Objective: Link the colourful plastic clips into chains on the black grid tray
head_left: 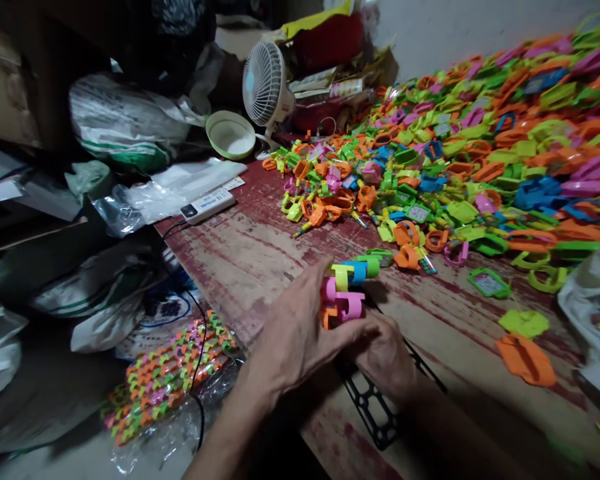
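Note:
A small bunch of plastic toy watches (349, 305) in pink, yellow, blue, green and orange is between my hands over the table. My left hand (297, 330) is closed around the bunch from the left, its thumb stretched toward the right hand. My right hand (387, 350) is curled against the lower right of the bunch; its fingertips are mostly hidden. Beneath the right hand a black openwork plastic rack (375, 407) lies on the table, partly covered by the wrist. A green toy watch face (377, 257) lies just beyond the bunch.
A large heap of loose toy watches (460, 160) fills the right and back of the worn red table (240, 243). At the back stand a fan (265, 83) and a bowl (230, 137). A power strip (207, 205) lies near the left edge. Bagged bunches (175, 367) sit below left.

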Available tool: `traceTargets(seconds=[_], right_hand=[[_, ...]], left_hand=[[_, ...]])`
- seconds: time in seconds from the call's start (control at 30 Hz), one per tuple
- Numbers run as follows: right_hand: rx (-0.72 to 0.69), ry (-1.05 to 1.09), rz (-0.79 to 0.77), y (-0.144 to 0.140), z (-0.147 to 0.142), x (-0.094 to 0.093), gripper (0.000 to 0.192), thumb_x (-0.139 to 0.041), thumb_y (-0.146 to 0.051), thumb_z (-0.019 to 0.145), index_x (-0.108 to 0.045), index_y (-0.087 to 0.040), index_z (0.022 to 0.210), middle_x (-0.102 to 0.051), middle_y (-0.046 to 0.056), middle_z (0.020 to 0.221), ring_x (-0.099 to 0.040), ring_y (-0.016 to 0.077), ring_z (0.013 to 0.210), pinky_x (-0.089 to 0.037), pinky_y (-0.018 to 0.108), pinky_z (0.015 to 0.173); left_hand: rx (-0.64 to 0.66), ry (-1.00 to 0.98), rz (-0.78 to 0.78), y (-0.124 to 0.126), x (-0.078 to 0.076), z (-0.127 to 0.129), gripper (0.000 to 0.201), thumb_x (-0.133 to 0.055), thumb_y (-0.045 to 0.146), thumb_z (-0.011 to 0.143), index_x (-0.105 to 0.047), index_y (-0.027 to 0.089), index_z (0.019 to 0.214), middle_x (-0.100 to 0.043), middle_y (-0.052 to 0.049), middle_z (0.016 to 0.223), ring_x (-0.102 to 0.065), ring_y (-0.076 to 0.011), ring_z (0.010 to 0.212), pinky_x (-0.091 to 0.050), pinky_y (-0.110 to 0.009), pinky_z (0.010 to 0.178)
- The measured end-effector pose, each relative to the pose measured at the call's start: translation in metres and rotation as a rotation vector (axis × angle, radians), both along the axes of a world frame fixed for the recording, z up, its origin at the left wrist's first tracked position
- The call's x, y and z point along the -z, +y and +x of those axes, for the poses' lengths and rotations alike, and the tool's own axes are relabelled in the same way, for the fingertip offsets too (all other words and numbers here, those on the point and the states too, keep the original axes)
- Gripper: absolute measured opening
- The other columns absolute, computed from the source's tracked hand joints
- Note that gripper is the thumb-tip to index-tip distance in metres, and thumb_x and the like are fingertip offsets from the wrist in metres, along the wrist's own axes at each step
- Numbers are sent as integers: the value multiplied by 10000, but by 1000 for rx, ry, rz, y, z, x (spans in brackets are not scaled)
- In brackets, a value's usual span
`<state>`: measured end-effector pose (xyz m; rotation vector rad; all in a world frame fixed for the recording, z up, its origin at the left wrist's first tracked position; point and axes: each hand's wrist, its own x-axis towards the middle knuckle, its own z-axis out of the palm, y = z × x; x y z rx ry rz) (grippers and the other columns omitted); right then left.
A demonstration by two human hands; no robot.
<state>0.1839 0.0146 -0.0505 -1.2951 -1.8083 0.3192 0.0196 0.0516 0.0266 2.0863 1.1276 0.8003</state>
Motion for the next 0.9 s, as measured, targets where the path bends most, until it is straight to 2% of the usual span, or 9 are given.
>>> traceTargets(seconds=[0.1,0.23,0.37,0.47,0.53,0.67,0.73,0.8,0.9], right_hand=[[56,-83,40,3,-3,-5,244,-446,-78,737,-661,-192,748,-701,52,703,-673,193,623,-501,253,587],[85,7,49,5,-12,-11,267,-427,-92,815,-680,-176,836,-732,70,760,-691,193,665,-508,250,597],[64,96,66,-1,-18,-7,282,-411,-80,808,-664,-206,804,-719,39,756,-681,169,666,-531,233,628],[44,57,45,-5,-2,-12,323,-424,-106,828,-682,-191,1003,-744,63,905,-706,177,759,-561,248,691],[89,-24,17,1,20,-27,311,-438,-161,900,-678,-189,1096,-748,80,1010,-716,186,854,-562,259,745],[321,-288,-109,58,66,-69,284,-435,-198,952,-715,-191,905,-747,56,896,-694,189,792,-509,264,711],[411,-481,-253,102,75,-80,281,-439,-178,963,-721,-168,961,-748,67,935,-689,190,842,-482,261,755],[421,-582,-321,143,74,-79,282,-439,-152,967,-720,-144,988,-746,91,976,-684,199,907,-459,260,789],[444,-665,-366,185,62,-65,270,-449,-123,953,-707,-88,1024,-725,175,1043,-680,257,969,-450,302,793]], left_hand=[[-67,-46,9,2,4,6,679,-722,377,825,-482,113,1402,-664,-132,1273,-630,-263,1177,-508,-413,1039],[-117,-31,70,-2,-1,10,478,-606,262,839,-565,142,1300,-715,-94,1138,-693,-216,998,-568,-346,905],[-126,17,87,-3,-1,6,510,-568,338,869,-548,158,1346,-727,-112,1122,-701,-258,1044,-575,-393,920],[-123,-17,87,0,9,5,529,-559,338,868,-532,181,1372,-724,-117,1162,-698,-280,1072,-577,-429,933],[-117,-63,107,2,16,5,530,-581,336,860,-535,223,1376,-701,-108,1239,-679,-291,1118,-572,-439,946],[-125,21,147,3,16,5,620,-661,396,837,-520,248,1423,-551,-125,1466,-529,-376,1327,-503,-542,1033],[-113,40,126,6,11,2,678,-677,444,831,-487,260,1455,-457,-123,1547,-458,-408,1387,-486,-594,1032],[-139,-60,91,18,9,-2,667,-636,478,864,-447,305,1480,-463,-102,1545,-476,-381,1380,-497,-579,1024],[-262,-228,52,55,19,-11,563,-533,499,933,-469,309,1459,-603,-103,1408,-586,-322,1277,-527,-505,997]])
